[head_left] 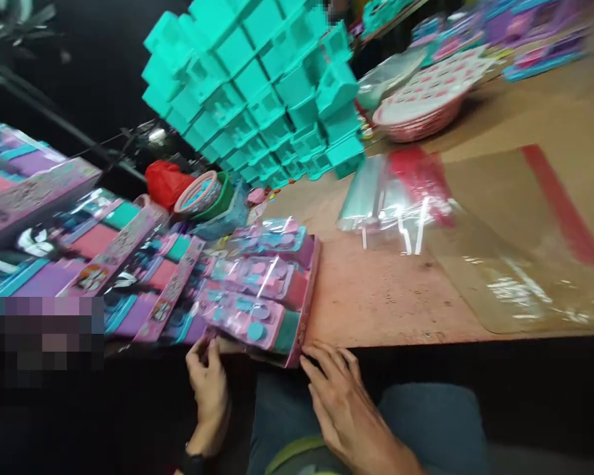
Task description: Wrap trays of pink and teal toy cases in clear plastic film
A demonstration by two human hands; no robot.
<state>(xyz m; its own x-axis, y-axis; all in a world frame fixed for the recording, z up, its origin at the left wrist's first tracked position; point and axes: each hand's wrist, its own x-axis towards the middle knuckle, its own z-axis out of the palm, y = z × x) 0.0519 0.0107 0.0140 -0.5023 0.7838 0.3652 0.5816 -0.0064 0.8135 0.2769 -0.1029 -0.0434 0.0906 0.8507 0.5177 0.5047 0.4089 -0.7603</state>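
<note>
A pink toy package (264, 297) with a clear plastic front lies at the near edge of the brown table (376, 290); several round pink and teal pieces show through the plastic. My left hand (208, 389) pinches its near left corner, fingers curled closed. My right hand (339, 402) rests at its near right corner, fingers stretched out and touching the edge of the box. Both hands sit just below the table edge, above my lap.
More pink and purple packages (103, 257) are stacked at the left. A tall pile of teal plastic parts (257, 86) stands behind. Clear bags with red strips (475, 218) lie at the right. A round pink stack (426, 105) sits farther back.
</note>
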